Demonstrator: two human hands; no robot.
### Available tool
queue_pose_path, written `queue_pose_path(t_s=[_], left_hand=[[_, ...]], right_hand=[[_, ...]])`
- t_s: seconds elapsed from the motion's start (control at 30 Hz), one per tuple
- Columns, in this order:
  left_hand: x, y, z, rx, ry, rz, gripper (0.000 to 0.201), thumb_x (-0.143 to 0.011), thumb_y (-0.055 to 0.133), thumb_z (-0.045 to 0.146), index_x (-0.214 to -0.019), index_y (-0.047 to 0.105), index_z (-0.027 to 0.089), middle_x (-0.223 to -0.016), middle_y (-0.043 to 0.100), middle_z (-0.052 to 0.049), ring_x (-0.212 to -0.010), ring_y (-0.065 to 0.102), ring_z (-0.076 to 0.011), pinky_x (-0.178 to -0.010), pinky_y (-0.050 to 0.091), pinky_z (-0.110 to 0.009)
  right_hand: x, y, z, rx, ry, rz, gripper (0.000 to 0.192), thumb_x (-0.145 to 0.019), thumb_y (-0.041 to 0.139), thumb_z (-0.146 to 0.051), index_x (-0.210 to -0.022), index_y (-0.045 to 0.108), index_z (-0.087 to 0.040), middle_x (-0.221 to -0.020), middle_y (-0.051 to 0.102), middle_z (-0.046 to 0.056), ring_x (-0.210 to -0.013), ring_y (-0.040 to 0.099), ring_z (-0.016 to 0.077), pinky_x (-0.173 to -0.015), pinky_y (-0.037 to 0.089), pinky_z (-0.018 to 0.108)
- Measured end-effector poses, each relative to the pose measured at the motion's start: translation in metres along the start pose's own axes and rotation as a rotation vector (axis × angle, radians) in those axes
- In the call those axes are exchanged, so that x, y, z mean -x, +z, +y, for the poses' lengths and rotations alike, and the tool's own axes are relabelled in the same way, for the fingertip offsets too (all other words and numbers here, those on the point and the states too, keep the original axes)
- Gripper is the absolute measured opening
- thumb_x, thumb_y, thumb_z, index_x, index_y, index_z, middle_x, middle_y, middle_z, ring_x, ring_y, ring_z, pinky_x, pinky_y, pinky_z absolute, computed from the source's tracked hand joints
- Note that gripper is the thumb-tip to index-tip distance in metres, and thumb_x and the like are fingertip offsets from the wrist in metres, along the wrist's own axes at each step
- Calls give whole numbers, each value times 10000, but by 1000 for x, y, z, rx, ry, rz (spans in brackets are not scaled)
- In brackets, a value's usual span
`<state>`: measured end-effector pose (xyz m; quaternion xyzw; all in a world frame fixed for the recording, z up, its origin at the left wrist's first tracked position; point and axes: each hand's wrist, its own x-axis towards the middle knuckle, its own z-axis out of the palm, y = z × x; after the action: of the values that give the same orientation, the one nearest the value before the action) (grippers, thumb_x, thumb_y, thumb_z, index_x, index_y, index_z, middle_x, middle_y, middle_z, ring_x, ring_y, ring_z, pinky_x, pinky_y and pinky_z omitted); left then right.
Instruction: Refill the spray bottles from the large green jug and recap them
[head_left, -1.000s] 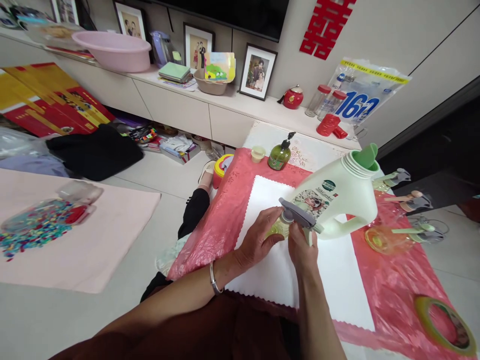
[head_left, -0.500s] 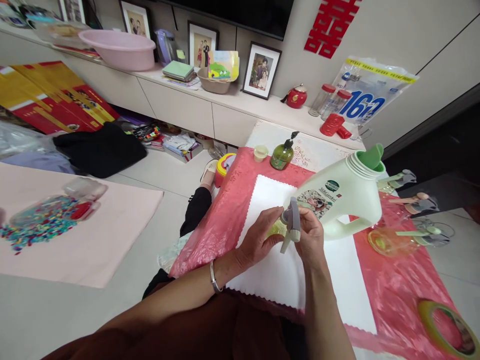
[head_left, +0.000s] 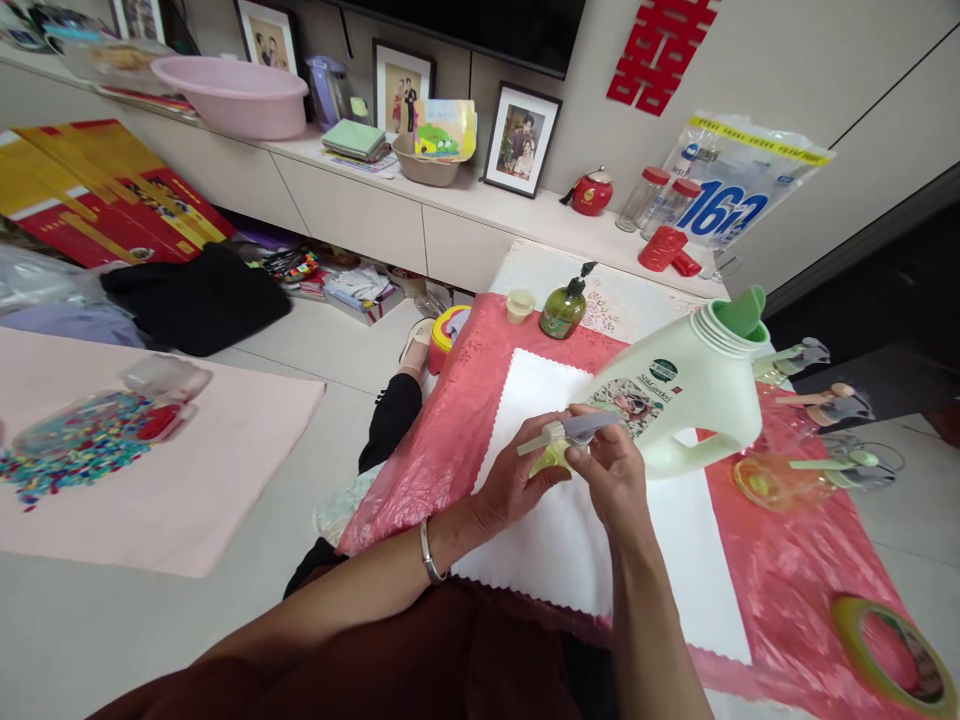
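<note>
Grip: the left hand (head_left: 517, 485) is wrapped around a small yellow-green spray bottle (head_left: 550, 458), fingers closed on its body; the right hand (head_left: 611, 475) pinches the grey trigger head (head_left: 574, 431) on top of that bottle, thumb and fingers closed on it, the nozzle lying roughly level and pointing left.

Landmark: white scalloped mat (head_left: 675, 560), lying on a red plastic sheet (head_left: 780, 580) over the table.

Item 1. Spray bottle: held just above the mat's near-left part, between both hands.

Item 2. Pale green detergent jug (head_left: 690, 390): tilted, over the mat's far-right part, just beyond the right hand; green spout at its upper end, printed label facing the person. Whether the hand touches it cannot be told.

Item 3. Dark green pump bottle (head_left: 562, 310): upright, beyond the mat's far edge.

Item 4. Small cream cup (head_left: 519, 305): just left of the pump bottle, beyond the mat.

Item 5. Several more trigger heads (head_left: 825, 405): to the right of the mat, on the red sheet, lying beside clear bottles.

Item 6. Roll of yellow-green tape (head_left: 892, 650): near-right of the mat, flat on the sheet.

Item 7. Silver bangle (head_left: 427, 555): on the left wrist, at the mat's near-left edge.

Item 8. Pink mat with coloured beads (head_left: 75, 450): well left of the white mat, across the floor.
</note>
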<state>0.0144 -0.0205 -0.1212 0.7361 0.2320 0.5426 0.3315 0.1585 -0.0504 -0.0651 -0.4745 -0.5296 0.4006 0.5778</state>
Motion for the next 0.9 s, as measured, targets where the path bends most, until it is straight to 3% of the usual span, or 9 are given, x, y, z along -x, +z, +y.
queue_pose_path(t_s=[0.13,0.3,0.43,0.63,0.9], left_hand=[[2,2,-3,-21,26,24,572,-966,617,369,-1489,416,252,-1416,571,-154,-1340,558,-296,-1078,522,-508],[1,0,-2,-22,6,-2,630,-969,596,414,-1536,353,284,-1392,592,-144,-1322,563,-299,-1082,517,-504],[-1,-1,0,-1,8,-4,629,-970,597,408,-1536,352,285,-1432,553,-153,-1355,533,-297,-1106,501,-513],[-1,-1,1,8,6,-4,632,-982,577,409,-1551,322,312,-1450,545,-139,-1373,520,-296,-1126,484,-512],[-1,-2,1,-3,17,-7,644,-975,583,410,-1556,324,309,-1448,549,-146,-1377,517,-291,-1125,487,-518]], right_hand=[[1,-10,-2,-2,16,-87,346,-988,677,-437,-1265,693,-229,-1303,539,84,-1260,499,244,-1073,430,373],[0,-5,11,-27,-39,15,334,-880,812,-399,-1137,700,-217,-1199,580,61,-1156,548,217,-987,469,328],[1,0,13,-3,-40,77,363,-867,834,-346,-1163,667,-219,-1141,602,50,-1074,573,186,-922,470,287],[0,-9,-2,35,-60,-107,391,-963,709,-425,-1315,668,-259,-1306,541,76,-1245,506,253,-1095,405,401],[-1,1,2,79,-140,24,217,-913,776,-329,-1097,694,-250,-1098,595,15,-1053,562,159,-959,466,271]])
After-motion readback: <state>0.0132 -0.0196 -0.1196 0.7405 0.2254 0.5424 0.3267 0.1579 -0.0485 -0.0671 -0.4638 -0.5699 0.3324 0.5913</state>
